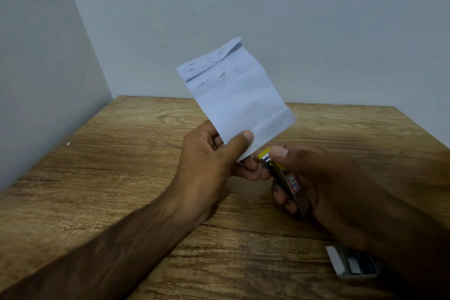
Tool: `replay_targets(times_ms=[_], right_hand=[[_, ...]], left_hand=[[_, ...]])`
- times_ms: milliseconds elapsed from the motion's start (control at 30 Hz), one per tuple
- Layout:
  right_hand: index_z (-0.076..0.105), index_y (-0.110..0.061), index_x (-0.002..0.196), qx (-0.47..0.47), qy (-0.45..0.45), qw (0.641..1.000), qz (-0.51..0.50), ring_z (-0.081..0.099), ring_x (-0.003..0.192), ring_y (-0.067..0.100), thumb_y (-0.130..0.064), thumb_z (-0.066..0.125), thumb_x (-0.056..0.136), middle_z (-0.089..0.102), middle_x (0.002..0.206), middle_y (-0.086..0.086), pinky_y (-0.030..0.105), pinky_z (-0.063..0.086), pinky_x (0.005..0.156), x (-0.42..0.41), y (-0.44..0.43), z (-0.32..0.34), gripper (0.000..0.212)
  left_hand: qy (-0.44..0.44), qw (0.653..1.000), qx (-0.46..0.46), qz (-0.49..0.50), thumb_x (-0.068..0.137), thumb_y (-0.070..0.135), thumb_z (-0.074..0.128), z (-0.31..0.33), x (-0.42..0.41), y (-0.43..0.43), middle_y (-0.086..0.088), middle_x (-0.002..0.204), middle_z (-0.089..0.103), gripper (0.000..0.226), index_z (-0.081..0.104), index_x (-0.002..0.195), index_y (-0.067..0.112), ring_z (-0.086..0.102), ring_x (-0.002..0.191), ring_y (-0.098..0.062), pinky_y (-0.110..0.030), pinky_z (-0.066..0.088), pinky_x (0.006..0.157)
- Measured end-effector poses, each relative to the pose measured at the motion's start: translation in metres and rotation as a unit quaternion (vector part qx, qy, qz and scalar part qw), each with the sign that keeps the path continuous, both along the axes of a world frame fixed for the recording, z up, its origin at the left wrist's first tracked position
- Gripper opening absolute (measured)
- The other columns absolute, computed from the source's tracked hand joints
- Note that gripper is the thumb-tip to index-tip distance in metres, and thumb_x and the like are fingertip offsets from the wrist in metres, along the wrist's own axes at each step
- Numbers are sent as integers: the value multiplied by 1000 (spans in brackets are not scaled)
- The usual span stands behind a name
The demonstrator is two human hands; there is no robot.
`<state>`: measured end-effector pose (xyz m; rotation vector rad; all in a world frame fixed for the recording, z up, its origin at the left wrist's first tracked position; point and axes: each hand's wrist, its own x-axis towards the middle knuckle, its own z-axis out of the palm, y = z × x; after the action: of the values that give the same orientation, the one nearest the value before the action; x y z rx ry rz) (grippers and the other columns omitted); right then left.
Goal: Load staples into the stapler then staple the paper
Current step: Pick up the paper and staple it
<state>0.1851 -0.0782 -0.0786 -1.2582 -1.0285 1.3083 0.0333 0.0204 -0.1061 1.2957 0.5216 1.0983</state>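
Observation:
My left hand (214, 153) pinches the lower corner of a folded white paper (238, 95) and holds it upright above the table. Several staples and small holes show near the paper's folded top edge. My right hand (323, 178) grips a small metal stapler (283, 178) with a yellow front end and a white label reading "31". The stapler's nose sits right beside the paper's lower corner, close to my left fingertips. I cannot tell whether the paper lies inside its jaws.
A wooden table (121, 178) fills the lower view, set into a corner of grey walls. An open staple box (353, 263) lies on the table at the lower right, partly hidden under my right forearm. A tiny pale speck (69, 143) lies near the left edge.

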Motion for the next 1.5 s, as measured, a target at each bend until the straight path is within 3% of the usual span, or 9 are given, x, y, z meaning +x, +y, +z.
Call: replay_targets(times_ms=[133,300,467,833,967,1067,1200,1367,1500], right_hand=[[77,-35,98,36,-227,972,55,69,70,2,-50,82,70,77,89,-12,19,53,56,4,-5,4,32],[68,-46,101,126,-507,850,65,63,91,-6,-72,76,50,64,102,-25,16,53,71,-2,-12,-1,58],[67,-42,100,154,-540,824,70,56,97,-10,-68,81,48,56,109,-32,8,45,73,-6,-13,-5,60],[69,-41,103,135,-506,843,122,62,95,-6,-70,80,50,61,106,-27,24,56,73,-3,-13,-5,62],[76,-34,83,201,-460,865,15,70,75,5,-56,77,65,74,80,-16,33,58,64,10,-15,8,28],[74,-28,78,300,-510,800,-101,63,67,12,-40,76,76,67,70,-12,32,50,57,21,-15,14,13],[71,-26,106,281,-632,711,-128,57,99,16,-29,77,76,67,104,-9,34,46,83,30,-12,10,31],[69,-31,119,194,-679,704,-77,60,116,14,-27,70,79,67,124,-12,40,45,97,45,-10,11,40],[73,-34,116,149,-704,685,-111,68,104,17,-22,63,85,74,117,-12,36,53,87,71,-9,14,35]], left_hand=[[-13,999,-29,-9,96,4,68,0,-3,6,-14,69,72,11,73,106,0,71,55,-22,-28,58,51],[12,997,-72,-40,96,2,68,-6,-1,7,-11,70,75,12,72,107,-2,70,54,-18,-25,55,46],[21,996,-73,-54,94,-2,68,-5,0,6,-10,77,77,19,69,113,-1,69,51,-17,-23,54,44],[58,994,-74,-57,93,-1,70,-4,-1,4,-14,83,77,26,68,118,0,65,50,-19,-27,55,45],[72,994,-77,-42,92,-1,71,-6,0,5,-13,82,78,23,68,114,1,66,49,-19,-27,55,44],[91,993,-68,-29,90,0,74,-6,2,5,-17,82,79,25,66,114,3,68,51,-21,-27,55,46],[108,992,-63,-32,89,2,77,0,8,2,-15,76,78,28,68,115,6,66,47,-18,-23,51,41],[103,988,-95,-65,89,1,75,10,29,1,-18,76,75,20,71,109,-1,62,45,-17,-22,49,38],[173,973,-113,-107,97,16,71,16,62,7,-13,77,78,13,72,95,4,61,44,-15,-20,46,36]])
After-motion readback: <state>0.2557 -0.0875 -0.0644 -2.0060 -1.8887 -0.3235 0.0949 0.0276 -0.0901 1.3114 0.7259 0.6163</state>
